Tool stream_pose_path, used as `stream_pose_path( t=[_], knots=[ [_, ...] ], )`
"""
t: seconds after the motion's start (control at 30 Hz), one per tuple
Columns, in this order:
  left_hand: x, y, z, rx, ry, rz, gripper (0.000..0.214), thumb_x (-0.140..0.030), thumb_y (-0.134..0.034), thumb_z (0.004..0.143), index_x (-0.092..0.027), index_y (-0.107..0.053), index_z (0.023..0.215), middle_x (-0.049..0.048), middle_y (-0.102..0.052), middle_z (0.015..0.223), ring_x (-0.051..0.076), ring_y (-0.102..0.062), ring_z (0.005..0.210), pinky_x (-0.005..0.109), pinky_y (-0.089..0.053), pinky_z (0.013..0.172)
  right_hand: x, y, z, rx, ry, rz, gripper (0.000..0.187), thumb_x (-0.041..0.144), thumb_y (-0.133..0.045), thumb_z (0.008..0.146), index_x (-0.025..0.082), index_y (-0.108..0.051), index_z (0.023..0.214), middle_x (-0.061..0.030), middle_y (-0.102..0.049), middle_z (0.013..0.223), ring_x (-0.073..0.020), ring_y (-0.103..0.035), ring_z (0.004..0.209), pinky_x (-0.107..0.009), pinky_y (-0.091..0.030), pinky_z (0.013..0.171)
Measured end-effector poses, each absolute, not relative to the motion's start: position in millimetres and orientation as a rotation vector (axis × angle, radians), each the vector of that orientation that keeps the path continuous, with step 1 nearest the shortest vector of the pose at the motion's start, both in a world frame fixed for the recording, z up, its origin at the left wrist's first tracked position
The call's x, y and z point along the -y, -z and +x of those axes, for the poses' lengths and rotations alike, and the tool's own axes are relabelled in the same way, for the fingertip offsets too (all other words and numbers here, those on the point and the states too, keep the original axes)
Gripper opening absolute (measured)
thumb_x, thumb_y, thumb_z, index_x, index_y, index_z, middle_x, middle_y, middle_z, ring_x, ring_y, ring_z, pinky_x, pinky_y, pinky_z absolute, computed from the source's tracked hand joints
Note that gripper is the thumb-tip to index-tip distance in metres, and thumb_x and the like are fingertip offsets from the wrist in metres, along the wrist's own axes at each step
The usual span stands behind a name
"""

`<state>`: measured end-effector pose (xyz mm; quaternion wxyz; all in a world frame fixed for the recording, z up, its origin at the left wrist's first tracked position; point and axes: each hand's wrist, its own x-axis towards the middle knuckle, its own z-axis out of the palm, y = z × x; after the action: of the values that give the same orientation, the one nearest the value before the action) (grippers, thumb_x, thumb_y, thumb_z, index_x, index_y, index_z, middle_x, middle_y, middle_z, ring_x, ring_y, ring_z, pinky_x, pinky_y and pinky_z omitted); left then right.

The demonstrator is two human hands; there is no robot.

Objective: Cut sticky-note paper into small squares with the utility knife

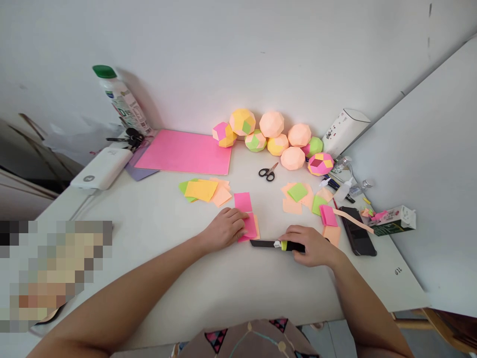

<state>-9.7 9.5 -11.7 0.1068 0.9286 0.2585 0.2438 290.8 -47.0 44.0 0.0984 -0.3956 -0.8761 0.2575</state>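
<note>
My left hand [226,229] has its fingers curled together on the left edge of a pink paper piece [251,224]. That piece lies over more pink paper, with an orange edge showing at its right. Just above it is another pink paper [243,201]. A utility knife [264,243] with a dark blade and a black and yellow handle is in my right hand [307,244], fingers wrapped round the handle. It lies low over the table, its blade tip pointing left, close to the pink paper's lower edge.
Behind lie scissors [268,172], yellow sheets [201,190], green sheets [297,192] and a large pink sheet [186,153]. Faceted paper balls [272,124] line the wall. A phone [358,232] and a small box [397,221] are at right, a power bank [102,168] and bottle [124,102] at left.
</note>
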Motion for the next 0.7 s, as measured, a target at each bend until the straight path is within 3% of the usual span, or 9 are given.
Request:
stream_pose_path(
  t=[0.7],
  knots=[
    [-10.8, 14.9, -8.9, -0.807, -0.877, 2.693, 0.024, -0.025, -0.040, 0.096, -0.019, -0.055, 0.078, 0.0076, -0.071, 0.101, 0.020, -0.064, 0.088, 0.037, -0.053, 0.077, 51.4, -46.8, 284.5, 2.573, -0.764, -1.151, 0.052, 0.009, -0.048, 0.067, 0.022, -0.065, 0.115, -0.0056, -0.062, 0.095, -0.0165, -0.059, 0.079, -0.028, -0.049, 0.073]
  ],
)
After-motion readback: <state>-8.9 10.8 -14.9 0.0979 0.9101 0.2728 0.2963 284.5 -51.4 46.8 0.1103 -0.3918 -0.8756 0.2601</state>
